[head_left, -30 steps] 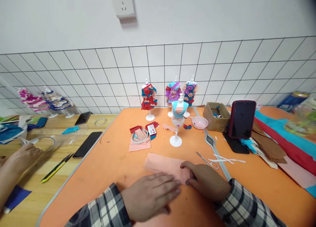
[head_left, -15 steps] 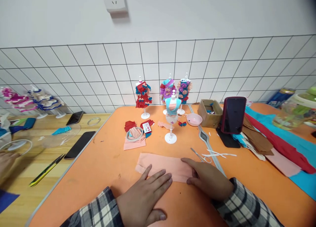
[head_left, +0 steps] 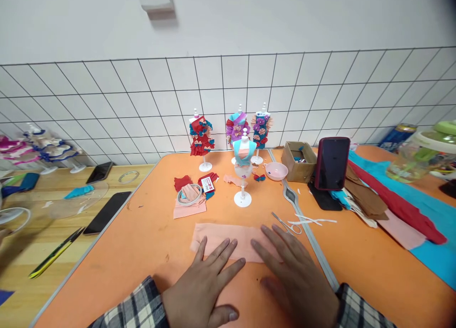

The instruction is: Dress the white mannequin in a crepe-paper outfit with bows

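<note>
A folded strip of pink crepe paper (head_left: 228, 237) lies flat on the orange table (head_left: 149, 233) in front of me. My left hand (head_left: 203, 285) rests palm down with fingers spread, its fingertips on the strip's near edge. My right hand (head_left: 295, 275) also lies flat and open, fingers stretched over the strip's right end. Neither hand holds anything. Small scissors (head_left: 285, 223) lie just beyond my right fingertips.
Behind the strip stand a light-blue mini mannequin (head_left: 244, 168) and three dressed ones (head_left: 231, 130), a tape ring on paper scraps (head_left: 188, 197), a pink bowl (head_left: 276, 170), a cardboard box (head_left: 301, 160), a propped phone (head_left: 331, 164) and coloured paper sheets (head_left: 402, 204). Phones and another person's hand lie on the left wooden table.
My right hand has opened from a curled grip on the strip's end to lying flat. My left hand spread its fingers and slid left along the paper.
</note>
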Demonstrator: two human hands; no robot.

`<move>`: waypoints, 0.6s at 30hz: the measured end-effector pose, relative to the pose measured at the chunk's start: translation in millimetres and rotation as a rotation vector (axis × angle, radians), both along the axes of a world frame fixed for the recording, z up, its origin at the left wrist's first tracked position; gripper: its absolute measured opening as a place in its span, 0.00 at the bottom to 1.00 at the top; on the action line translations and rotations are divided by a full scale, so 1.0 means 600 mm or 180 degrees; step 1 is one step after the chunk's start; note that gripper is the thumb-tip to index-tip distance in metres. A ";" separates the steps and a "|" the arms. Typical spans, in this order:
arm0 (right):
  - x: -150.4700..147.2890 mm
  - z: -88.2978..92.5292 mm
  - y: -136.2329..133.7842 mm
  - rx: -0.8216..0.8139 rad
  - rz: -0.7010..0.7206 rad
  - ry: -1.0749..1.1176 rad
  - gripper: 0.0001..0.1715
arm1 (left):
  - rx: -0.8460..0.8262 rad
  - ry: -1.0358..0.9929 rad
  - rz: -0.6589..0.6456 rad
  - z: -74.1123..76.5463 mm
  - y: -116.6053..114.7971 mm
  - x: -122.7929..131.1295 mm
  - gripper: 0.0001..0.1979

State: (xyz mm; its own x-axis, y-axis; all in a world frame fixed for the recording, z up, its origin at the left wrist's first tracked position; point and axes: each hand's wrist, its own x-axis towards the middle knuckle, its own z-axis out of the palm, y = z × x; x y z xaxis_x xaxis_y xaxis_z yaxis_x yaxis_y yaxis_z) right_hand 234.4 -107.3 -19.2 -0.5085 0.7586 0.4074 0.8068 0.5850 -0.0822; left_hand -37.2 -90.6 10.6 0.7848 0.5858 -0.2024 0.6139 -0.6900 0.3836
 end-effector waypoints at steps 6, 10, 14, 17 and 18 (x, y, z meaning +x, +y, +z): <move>0.010 -0.028 -0.019 -0.0271 0.0166 -0.0259 0.39 | 0.0082 -0.0084 0.0013 -0.006 -0.001 -0.001 0.40; 0.046 -0.035 -0.021 -0.0445 -0.0220 -0.0306 0.31 | 0.0130 -0.0163 0.0057 -0.007 -0.005 -0.002 0.41; 0.065 -0.034 -0.018 -0.0276 -0.0609 -0.0295 0.27 | 0.0140 -0.0086 0.0091 -0.005 -0.007 -0.002 0.41; 0.066 -0.027 -0.013 -0.0261 -0.0749 -0.0319 0.24 | 0.0137 -0.0065 0.0098 -0.004 -0.007 -0.001 0.42; 0.066 -0.023 -0.011 -0.0274 -0.0772 -0.0339 0.23 | 0.0148 -0.0083 0.0103 -0.004 -0.007 -0.001 0.42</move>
